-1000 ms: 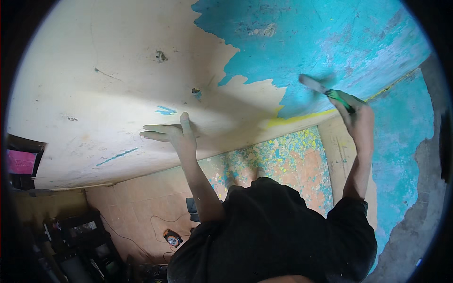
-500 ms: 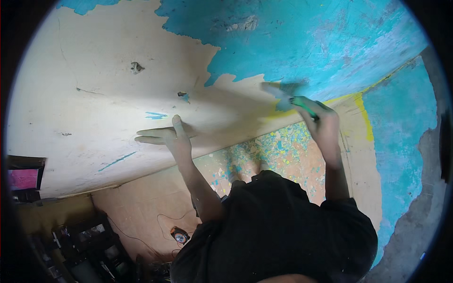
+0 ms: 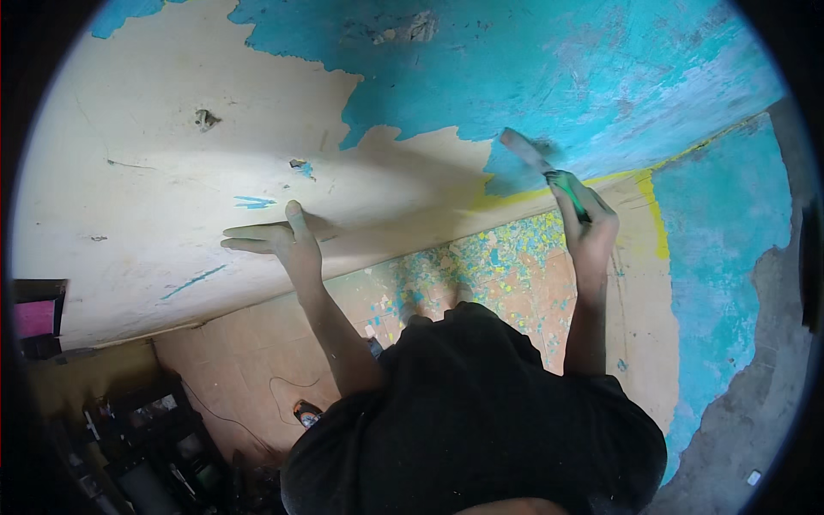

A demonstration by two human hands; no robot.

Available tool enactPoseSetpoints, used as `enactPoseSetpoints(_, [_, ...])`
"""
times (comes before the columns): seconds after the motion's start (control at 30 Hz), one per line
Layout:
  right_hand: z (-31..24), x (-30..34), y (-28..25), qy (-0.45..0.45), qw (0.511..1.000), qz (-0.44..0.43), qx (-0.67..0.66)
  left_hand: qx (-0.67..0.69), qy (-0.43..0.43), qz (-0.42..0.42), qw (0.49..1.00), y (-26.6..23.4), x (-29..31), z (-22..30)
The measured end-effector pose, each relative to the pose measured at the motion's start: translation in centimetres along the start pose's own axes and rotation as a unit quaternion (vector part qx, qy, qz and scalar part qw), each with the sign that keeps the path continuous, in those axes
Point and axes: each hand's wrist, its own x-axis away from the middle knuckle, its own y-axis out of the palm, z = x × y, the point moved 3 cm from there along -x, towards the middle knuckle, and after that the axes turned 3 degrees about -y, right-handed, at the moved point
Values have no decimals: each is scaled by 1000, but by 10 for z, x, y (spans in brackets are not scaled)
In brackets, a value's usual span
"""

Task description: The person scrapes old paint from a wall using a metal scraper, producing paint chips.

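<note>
My right hand (image 3: 592, 227) is closed round the green handle of a paint scraper (image 3: 525, 150). Its flat blade points up and left and lies over blue paint (image 3: 412, 94), just right of the ragged edge where the bare cream wall (image 3: 172, 189) starts. I cannot tell if the blade touches the wall. To the left, my left hand (image 3: 292, 245) is open against the cream wall, thumb up and fingers stretched to the left, holding nothing. A small chipped hole (image 3: 298, 164) and some blue streaks (image 3: 254, 202) are close above it.
Blue and yellow paint flakes (image 3: 506, 257) litter the tiled floor round my feet. A yellow strip (image 3: 515, 200) runs along the lower paint edge. At lower left are a dark shelf unit (image 3: 146, 429) and a small orange-and-black device (image 3: 305, 412) near a cable. Another partly blue wall (image 3: 721, 283) stands right.
The scraper has moved right across the wall, from the cream area by the paint edge onto the blue paint. The view has shifted slightly; my left hand stays at the same spot on the wall.
</note>
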Motion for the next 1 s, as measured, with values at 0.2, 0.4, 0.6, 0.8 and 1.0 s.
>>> enactPoseSetpoints(0.2, [16, 11, 8, 15, 999, -36, -8, 3, -8, 6, 1000, -4, 2, -3])
enactPoseSetpoints(0.4, [27, 16, 20, -25, 998, -20, -63, 4, -6, 14, 1000, -3, 1, 0])
enactPoseSetpoints(0.6, [42, 18, 30, -29, 998, 3, -50, 3, -2, 11, 1000, -2, -5, 1])
enactPoseSetpoints(0.8, [45, 22, 38, -36, 996, 29, -82, 4, 0, 8, 1000, 1, -4, 2])
enactPoseSetpoints(1.0, [45, 30, 36, -22, 999, -26, -25, 4, -5, 4, 1000, -5, 0, -1])
